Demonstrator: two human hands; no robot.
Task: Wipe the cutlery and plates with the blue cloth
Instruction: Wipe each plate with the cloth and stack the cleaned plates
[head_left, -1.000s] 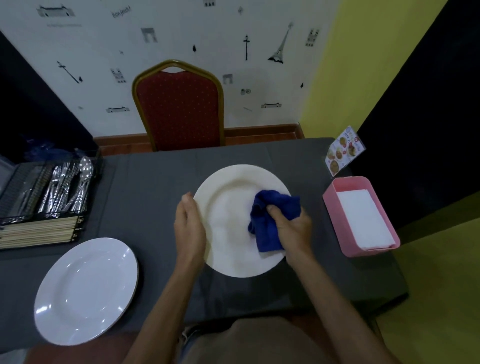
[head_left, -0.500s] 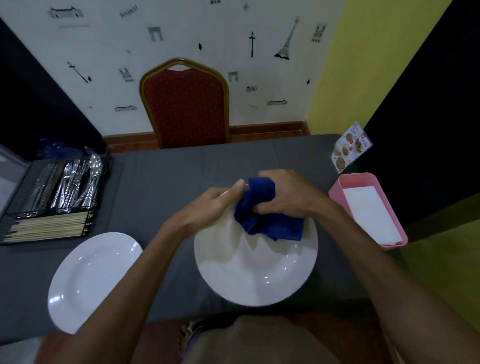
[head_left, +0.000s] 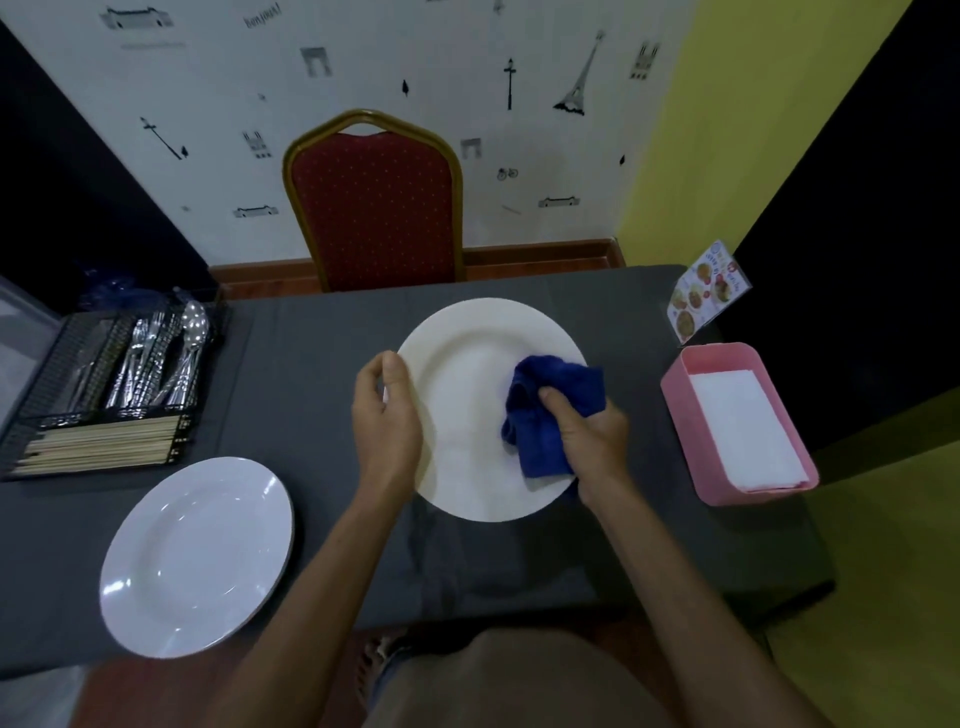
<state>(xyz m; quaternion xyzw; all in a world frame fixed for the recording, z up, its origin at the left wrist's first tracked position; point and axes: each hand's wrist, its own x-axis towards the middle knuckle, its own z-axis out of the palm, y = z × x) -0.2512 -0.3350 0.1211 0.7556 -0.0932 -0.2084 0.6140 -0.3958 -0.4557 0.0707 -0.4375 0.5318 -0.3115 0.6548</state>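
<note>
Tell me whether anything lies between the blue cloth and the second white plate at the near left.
Only the left hand, holding the rim of the cream plate, sits partly on that line. Past it, nothing visible: bare grey tablecloth runs to the second plate. The right hand grips the blue cloth. The cutlery tray stands farther back.

Desk (head_left: 322, 415): covered in a dark grey cloth, running from the left edge to the right side, its far edge by the wall.
Far left: black wire tray (head_left: 47, 379) holding metal cutlery (head_left: 161, 358) and a row of chopsticks (head_left: 104, 447).
Near left: white plate (head_left: 197, 556), bare, lying flat close to the near edge.
Middle: cream plate (head_left: 467, 364); whether it lies flat on the desk or is tilted up, I cannot tell.
Right: pink box (head_left: 675, 395) with white paper napkins (head_left: 737, 426) inside.
Far right corner: small menu card (head_left: 706, 291), propped upright.
</note>
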